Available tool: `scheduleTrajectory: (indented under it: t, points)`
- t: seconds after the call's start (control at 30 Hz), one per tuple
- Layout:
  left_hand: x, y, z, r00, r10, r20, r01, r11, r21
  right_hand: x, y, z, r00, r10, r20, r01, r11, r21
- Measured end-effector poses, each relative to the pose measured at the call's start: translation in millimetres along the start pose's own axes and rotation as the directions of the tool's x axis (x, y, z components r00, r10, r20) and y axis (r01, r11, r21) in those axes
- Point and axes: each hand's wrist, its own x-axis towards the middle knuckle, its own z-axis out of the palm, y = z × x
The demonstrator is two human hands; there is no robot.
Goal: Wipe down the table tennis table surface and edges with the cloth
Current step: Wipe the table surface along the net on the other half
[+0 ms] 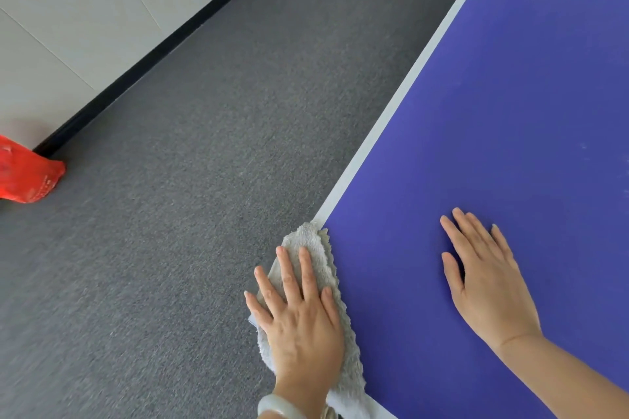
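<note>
Plainly, the cloth (308,236) is the thing to judge: a pale, fluffy towel, soft and light, limp enough to fold over whatever it lies on. It sits low in the frame, a little left of centre, draped along the white edge stripe (401,95) of the blue tabletop (510,112), with part of it lapping over the side toward the grey carpet floor (170,214). A towel like this will likely bunch or slide under a light touch, so it seems best worked under a flat palm, or gathered at its middle where the pile is thickest.

The left grip (303,323), a bare hand, lies on top of the cloth with fingers straight and spread apart, pressing it down instead of clutching it. A pale bangle (275,406) shows at that wrist. The right grip (490,286) rests flat on the bare blue surface at lower right, fingers extended and holding nothing, well apart from the cloth.

The only container in view is a red plastic bag (27,173) at the left edge of the frame, on the floor beside the dark skirting of the wall (51,10). It looks crumpled, and what it holds cannot be told from here.
</note>
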Motion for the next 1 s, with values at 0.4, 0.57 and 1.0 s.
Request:
scheduleTrajectory:
  t: [0.4, 0.57, 1.0]
  points:
    - [91.5, 39.6, -11.0, 0.997, -0.003, 0.083, 0.014, 0.992, -0.129, 1.0, 2.2, 1.1, 1.0, -0.002, 0.01, 0.001, 1.0, 0.025]
    - [13.0, 0.3, 10.0, 0.994, 0.08, -0.071, -0.085, 0.994, -0.07, 1.3, 3.2, 0.6, 1.0, -0.007, 0.006, 0.007, 0.999, 0.036]
    - [19.8, 2.4, 5.7, 0.98, -0.198, -0.033, 0.195, 0.976, -0.094, 1.4, -2.2, 1.4, 1.0, -0.008, 0.002, 0.008, 0.998, 0.065]
